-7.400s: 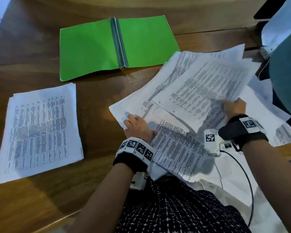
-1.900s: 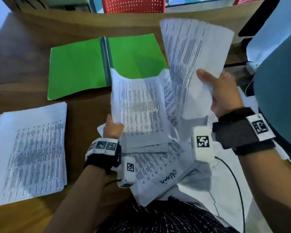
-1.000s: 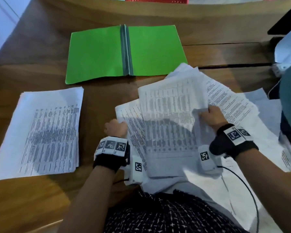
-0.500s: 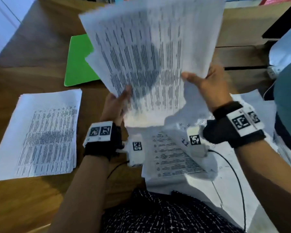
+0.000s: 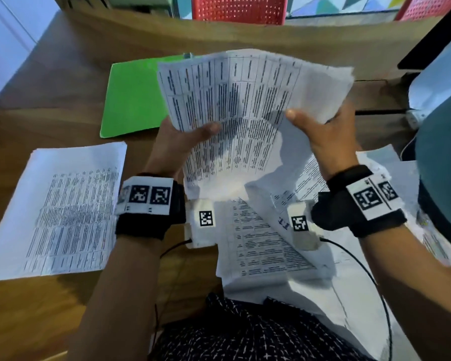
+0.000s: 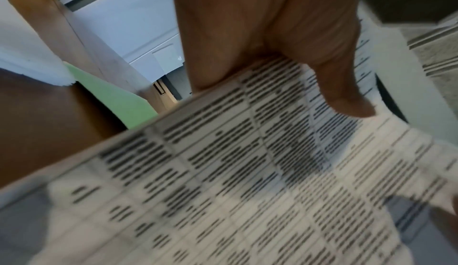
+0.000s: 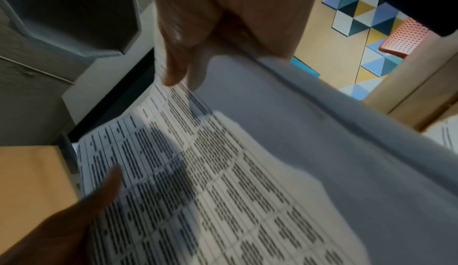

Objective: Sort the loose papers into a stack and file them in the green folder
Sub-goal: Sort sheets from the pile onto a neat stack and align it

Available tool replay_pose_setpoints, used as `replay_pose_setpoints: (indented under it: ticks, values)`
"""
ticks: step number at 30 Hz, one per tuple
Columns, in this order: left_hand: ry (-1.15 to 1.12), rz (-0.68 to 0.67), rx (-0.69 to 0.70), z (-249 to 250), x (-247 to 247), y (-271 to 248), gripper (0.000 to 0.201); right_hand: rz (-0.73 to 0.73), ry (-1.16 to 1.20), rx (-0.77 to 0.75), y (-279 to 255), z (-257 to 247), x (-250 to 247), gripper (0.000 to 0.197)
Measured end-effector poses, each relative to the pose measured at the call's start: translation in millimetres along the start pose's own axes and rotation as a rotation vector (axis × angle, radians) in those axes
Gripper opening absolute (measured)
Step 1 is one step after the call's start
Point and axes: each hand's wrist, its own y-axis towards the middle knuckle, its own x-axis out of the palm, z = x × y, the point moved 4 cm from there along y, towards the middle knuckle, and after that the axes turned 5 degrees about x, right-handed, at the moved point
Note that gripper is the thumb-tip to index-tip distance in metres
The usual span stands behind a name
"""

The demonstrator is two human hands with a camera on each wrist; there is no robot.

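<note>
Both hands hold a bundle of printed papers (image 5: 245, 110) upright above the table. My left hand (image 5: 182, 142) grips its left edge, thumb on the front sheet. My right hand (image 5: 320, 134) grips the right edge, thumb over the front. In the left wrist view the thumb (image 6: 347, 96) presses on the printed papers (image 6: 247, 171). The right wrist view shows my thumb (image 7: 173, 63) on the bundle (image 7: 223, 190). The open green folder (image 5: 133, 100) lies flat behind, its right half hidden by the bundle. A neat stack of papers (image 5: 60, 209) lies at the left. Loose papers (image 5: 261, 243) lie under my wrists.
A wooden table (image 5: 37, 308) carries everything. More loose sheets (image 5: 391, 168) spread to the right, beside a blue-grey chair or garment (image 5: 443, 157). A raised wooden ledge (image 5: 219, 35) runs along the table's far side, with red chairs (image 5: 237, 9) beyond it.
One second ago the bundle lay flat on the loose papers; both hands have lifted it upright. Since half a second ago it sits slightly lower and more to the right.
</note>
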Motion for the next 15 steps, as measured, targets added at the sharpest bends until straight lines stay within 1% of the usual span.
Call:
replay_pose_setpoints:
  ticks: [1,3,4,5,7,9,11,12,13,15]
  values:
    - [0.025,-0.026,-0.018,-6.8,0.2,-2.3,0.04,0.008,-0.019,0.011,-0.6,4.3,3.1,0.036]
    - [0.085,-0.08,-0.048,-17.8,-0.4,-4.5,0.03,0.045,-0.06,0.024,-1.8,12.8,7.0,0.031]
    - [0.115,-0.094,-0.054,-25.7,-3.7,-2.5,0.025,0.07,-0.067,0.035,-1.9,17.1,8.3,0.031]
    - [0.125,-0.078,-0.052,-31.1,-7.2,-0.5,0.022,0.089,-0.063,0.045,-2.2,21.8,9.4,0.032]
    - [0.096,0.016,-0.035,-35.8,-14.9,5.0,0.02,0.116,-0.046,0.081,-3.2,33.1,12.6,0.032]
    - [0.081,0.114,-0.048,-32.8,-24.6,11.2,0.025,0.119,-0.07,0.126,-6.4,43.4,21.5,0.032]
    - [0.077,0.205,-0.058,-28.1,-41.9,18.4,0.034,0.076,-0.15,0.156,-10.5,52.2,38.2,0.035]
    - [0.08,0.245,-0.065,-26.8,-53.1,24.0,0.034,0.048,-0.2,0.167,-12.0,55.1,47.7,0.036]
    - [0.119,0.283,-0.064,-23.8,-65.8,29.4,0.034,0.023,-0.245,0.175,-13.2,58.2,59.0,0.035]
    - [0.272,0.371,-0.09,-26.0,-98.5,43.1,0.037,0.006,-0.312,0.176,-14.7,63.3,81.2,0.032]
